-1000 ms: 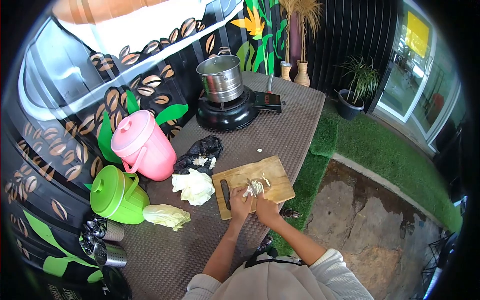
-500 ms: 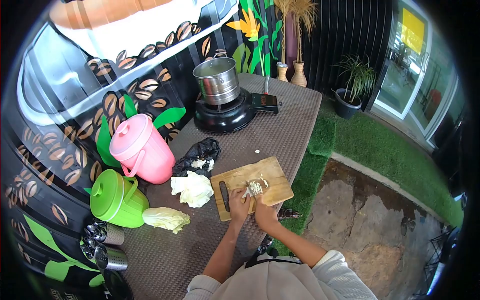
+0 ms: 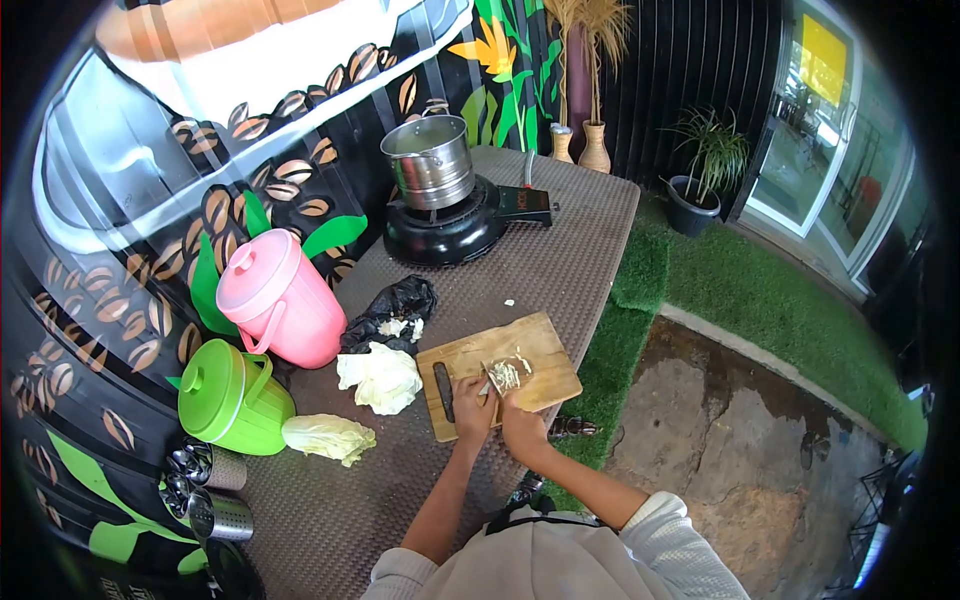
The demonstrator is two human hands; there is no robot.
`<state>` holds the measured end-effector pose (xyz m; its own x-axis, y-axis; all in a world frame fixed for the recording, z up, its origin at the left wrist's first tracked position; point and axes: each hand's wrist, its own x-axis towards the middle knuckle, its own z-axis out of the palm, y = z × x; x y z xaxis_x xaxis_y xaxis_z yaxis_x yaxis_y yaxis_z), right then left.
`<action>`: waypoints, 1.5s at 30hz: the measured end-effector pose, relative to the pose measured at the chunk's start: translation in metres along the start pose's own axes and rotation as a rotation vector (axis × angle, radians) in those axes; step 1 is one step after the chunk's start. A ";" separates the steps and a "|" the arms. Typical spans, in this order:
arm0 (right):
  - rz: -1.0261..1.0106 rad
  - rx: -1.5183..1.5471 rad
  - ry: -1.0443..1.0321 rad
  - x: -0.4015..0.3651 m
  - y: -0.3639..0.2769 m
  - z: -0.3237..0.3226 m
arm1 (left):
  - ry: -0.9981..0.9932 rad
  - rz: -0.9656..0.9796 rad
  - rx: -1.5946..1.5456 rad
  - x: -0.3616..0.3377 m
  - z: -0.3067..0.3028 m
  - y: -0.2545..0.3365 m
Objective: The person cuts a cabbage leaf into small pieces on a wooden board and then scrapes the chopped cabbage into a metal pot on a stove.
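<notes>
On a wooden cutting board [image 3: 555,345] with a dark handle slot, my right hand [image 3: 522,425] is closed around the handle of a knife [image 3: 491,377], whose blade points away from me. Just left of the blade, my left hand [image 3: 474,405] has its fingers bent over a small pale piece of cabbage, mostly hidden under them. Finely cut cabbage shreds [image 3: 506,375] lie to the blade's right. Left of the board are a pale head of cabbage [image 3: 382,380] and a loose wedge of leafy cabbage [image 3: 328,438].
A black plastic bag [image 3: 405,300] with scraps lies behind the cabbage. At the back, a steel pot [image 3: 428,165] stands on a black portable stove [image 3: 440,235]. Pink [image 3: 290,310] and green [image 3: 235,400] lidded jugs and metal utensil holders [image 3: 222,515] line the left side.
The view has shifted slightly, moving everything a little left in the picture. Both hands stay at the board, the knife and right hand sitting marginally closer to the left hand.
</notes>
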<state>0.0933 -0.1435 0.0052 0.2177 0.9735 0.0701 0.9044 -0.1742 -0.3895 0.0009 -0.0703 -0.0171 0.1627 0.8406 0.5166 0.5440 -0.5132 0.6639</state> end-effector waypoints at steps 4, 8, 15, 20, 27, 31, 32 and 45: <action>-0.055 0.058 -0.053 0.018 0.008 -0.002 | 0.013 -0.020 -0.062 -0.002 0.001 0.001; -0.100 0.091 -0.103 0.019 0.012 -0.017 | 0.016 -0.026 0.033 -0.001 -0.001 0.007; -0.006 -0.011 0.046 0.006 0.004 -0.003 | 0.038 0.018 0.097 -0.003 0.002 0.004; -0.092 0.027 -0.047 0.037 0.014 -0.011 | 0.021 -0.013 0.078 -0.003 0.005 -0.004; -0.125 -0.140 0.262 -0.001 0.014 -0.002 | 0.027 -0.048 0.043 -0.001 0.004 0.002; -0.040 -0.100 0.092 0.005 0.002 0.009 | 0.026 -0.055 0.013 -0.001 0.003 0.004; -0.039 -0.100 0.096 0.015 0.003 0.009 | 0.026 -0.052 0.012 -0.001 0.003 0.005; -0.014 0.040 -0.044 0.018 0.010 0.001 | 0.079 -0.004 0.033 -0.001 0.001 0.009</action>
<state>0.1062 -0.1278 0.0013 0.1885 0.9814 0.0358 0.8916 -0.1557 -0.4251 0.0065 -0.0754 -0.0115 0.0957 0.8255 0.5562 0.5716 -0.5030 0.6483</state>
